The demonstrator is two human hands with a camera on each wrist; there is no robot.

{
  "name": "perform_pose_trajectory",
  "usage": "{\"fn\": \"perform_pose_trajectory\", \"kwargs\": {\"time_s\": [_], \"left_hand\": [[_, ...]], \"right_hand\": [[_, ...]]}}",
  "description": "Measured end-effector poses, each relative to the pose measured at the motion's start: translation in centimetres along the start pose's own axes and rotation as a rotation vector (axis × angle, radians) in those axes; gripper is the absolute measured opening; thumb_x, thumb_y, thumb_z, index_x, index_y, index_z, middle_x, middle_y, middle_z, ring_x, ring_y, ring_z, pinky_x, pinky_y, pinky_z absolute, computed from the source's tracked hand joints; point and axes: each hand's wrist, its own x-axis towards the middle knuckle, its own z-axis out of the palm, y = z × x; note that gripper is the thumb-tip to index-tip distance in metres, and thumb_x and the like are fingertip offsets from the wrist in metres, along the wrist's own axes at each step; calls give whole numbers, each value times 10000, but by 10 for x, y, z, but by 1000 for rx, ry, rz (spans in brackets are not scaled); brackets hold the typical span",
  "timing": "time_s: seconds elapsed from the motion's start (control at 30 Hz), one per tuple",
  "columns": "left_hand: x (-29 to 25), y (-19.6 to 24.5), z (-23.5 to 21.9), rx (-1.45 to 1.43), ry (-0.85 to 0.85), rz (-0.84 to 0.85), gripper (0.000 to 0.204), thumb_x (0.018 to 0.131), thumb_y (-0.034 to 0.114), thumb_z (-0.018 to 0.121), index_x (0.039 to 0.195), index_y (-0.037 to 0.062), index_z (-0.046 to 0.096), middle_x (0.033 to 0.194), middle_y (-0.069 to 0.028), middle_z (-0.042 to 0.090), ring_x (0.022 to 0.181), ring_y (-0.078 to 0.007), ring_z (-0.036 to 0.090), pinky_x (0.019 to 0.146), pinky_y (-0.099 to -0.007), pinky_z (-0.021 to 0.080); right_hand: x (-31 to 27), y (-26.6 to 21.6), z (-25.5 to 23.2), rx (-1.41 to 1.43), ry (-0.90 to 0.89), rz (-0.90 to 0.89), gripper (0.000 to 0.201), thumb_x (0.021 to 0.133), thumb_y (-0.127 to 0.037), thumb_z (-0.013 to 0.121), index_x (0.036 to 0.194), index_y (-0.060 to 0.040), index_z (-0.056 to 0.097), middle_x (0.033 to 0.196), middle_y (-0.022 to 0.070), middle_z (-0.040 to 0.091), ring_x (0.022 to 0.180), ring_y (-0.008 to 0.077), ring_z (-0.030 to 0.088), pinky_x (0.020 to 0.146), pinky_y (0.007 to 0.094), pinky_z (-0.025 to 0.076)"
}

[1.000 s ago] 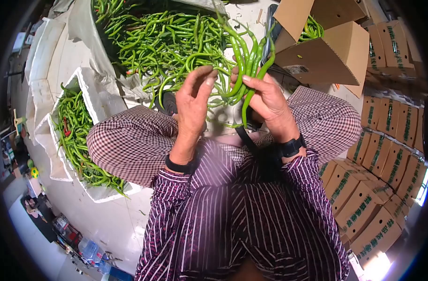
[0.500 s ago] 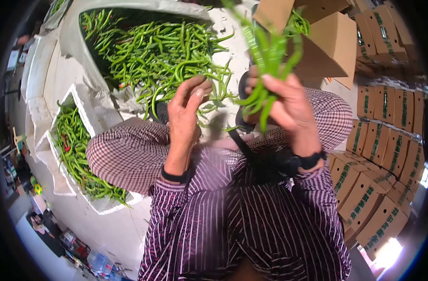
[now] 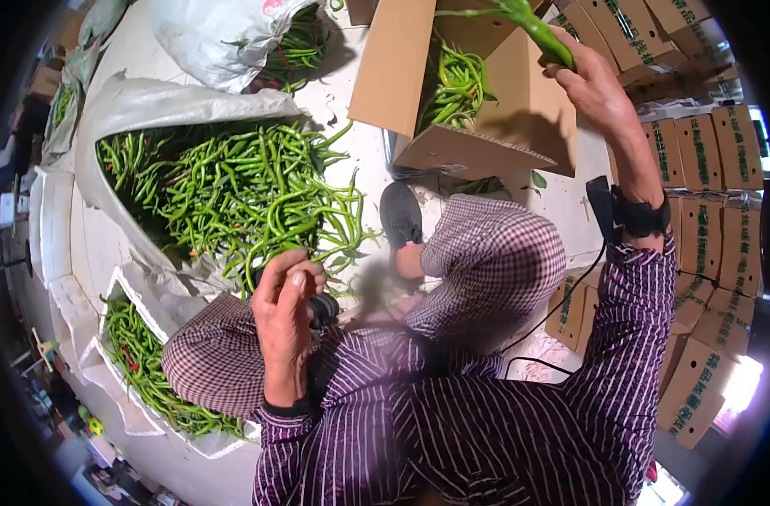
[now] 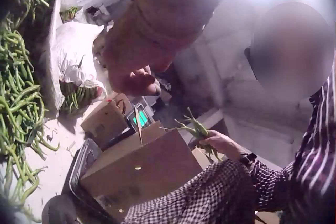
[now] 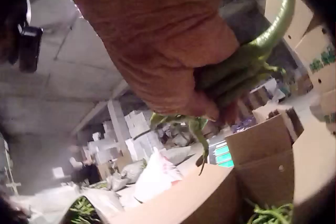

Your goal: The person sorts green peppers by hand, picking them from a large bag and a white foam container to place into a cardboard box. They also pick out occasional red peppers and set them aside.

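Note:
In the head view my right hand (image 3: 594,80) grips a bunch of long green chili peppers (image 3: 536,34) above the right side of an open cardboard box (image 3: 469,153). The right wrist view shows the peppers (image 5: 236,74) sticking out on both sides of the fist. Other green chilies (image 3: 459,88) lie inside the box. My left hand (image 3: 284,308) hangs with loosely curled fingers and nothing in it, near the front edge of a large chili pile (image 3: 241,185) spilling from a pale sack (image 3: 191,103).
A white foam box (image 3: 140,282) of chilies with a few red ones stands at the left. Behind the pile lies a white bag (image 3: 208,38). Stacked printed cartons (image 3: 701,160) line the right side. A lit green display (image 4: 140,119) shows behind the open box.
My right hand has carried the chili bunch from beside the left hand, up and right to the open box. The head view has swung right, and my left hand stays by the pile.

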Motion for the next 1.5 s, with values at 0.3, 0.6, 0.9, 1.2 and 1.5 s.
{"fn": "perform_pose_trajectory", "kwargs": {"time_s": [0.3, 0.6, 0.9, 1.2, 1.5], "left_hand": [[19, -8, 8, -28, 7, -100, 304, 901, 102, 560, 1152, -68, 529, 911, -110, 596, 806, -170, 555, 721, -281, 460], [19, 3, 20, -39, 30, -221, 319, 864, 93, 603, 1132, -63, 531, 851, -117, 596, 761, -191, 544, 688, -292, 446], [-3, 130, -70, 242, 94, 217, 402, 882, 214, 626, 1150, -49, 483, 789, -47, 468, 657, -113, 449, 605, -223, 411], [41, 95, -213, 609, 421, -100, 359, 883, 129, 588, 1203, -30, 550, 818, -3, 584, 734, -68, 534, 687, -191, 429], [87, -51, -209, 780, 223, -235, 293, 872, 134, 632, 1112, -32, 610, 958, -109, 679, 886, -175, 633, 803, -289, 490]], "right_hand": [[29, 36, 10, -847, -98, -453, 174, 777, -99, 570, 926, -160, 634, 1010, -7, 606, 1132, 208, 494, 918, 417, 361], [36, 111, 84, -740, -361, -442, 422, 751, -85, 628, 1161, -188, 617, 1322, 64, 524, 1306, 332, 380, 984, 474, 379], [9, 80, 35, -106, -409, 78, 391, 835, -70, 603, 1221, -51, 551, 1059, 187, 632, 965, 310, 611, 846, 391, 488], [-51, -125, -1, 375, -542, 245, 336, 822, -119, 536, 1104, 46, 613, 965, 168, 662, 846, 210, 653, 730, 357, 516], [-98, -163, 189, 551, -838, 54, 279, 900, -172, 591, 1105, 15, 622, 858, 99, 659, 656, 129, 583, 614, 277, 483]]}}
